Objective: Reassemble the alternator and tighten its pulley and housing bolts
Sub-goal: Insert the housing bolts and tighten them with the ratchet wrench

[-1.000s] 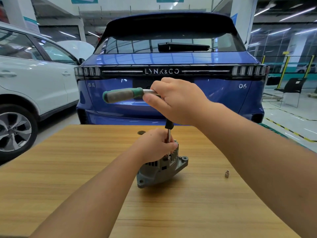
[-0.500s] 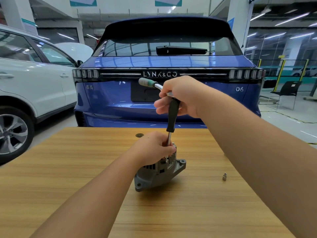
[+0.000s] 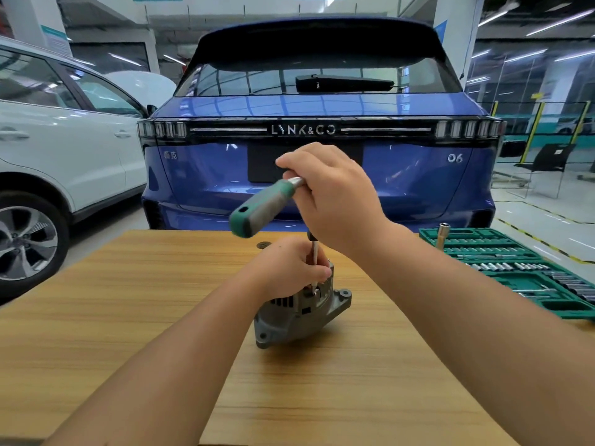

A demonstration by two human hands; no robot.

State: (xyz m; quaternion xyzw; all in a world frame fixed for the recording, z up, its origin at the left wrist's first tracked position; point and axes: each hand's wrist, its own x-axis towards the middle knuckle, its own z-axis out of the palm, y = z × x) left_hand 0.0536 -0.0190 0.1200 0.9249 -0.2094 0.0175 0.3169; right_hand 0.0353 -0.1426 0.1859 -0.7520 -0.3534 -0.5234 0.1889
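A grey alternator [image 3: 299,317] sits tilted on the wooden table [image 3: 128,317]. My left hand [image 3: 286,268] grips its top and the lower end of a socket extension [image 3: 315,252] that stands upright on the housing. My right hand [image 3: 335,194] holds the head end of a ratchet wrench above it. The ratchet's green and grey handle [image 3: 260,209] points left and toward me. The bolt under the socket is hidden by my left fingers.
A green socket set tray [image 3: 515,268] lies open at the table's right edge, with one socket standing upright [image 3: 442,235] at its back. A small dark washer [image 3: 262,244] lies behind the alternator. A blue car [image 3: 322,123] stands past the table and a white car [image 3: 64,149] on the left.
The ratchet handle has swung from pointing left, round the far side, to pointing left and toward me. The view has shifted so the socket tray now shows at right.
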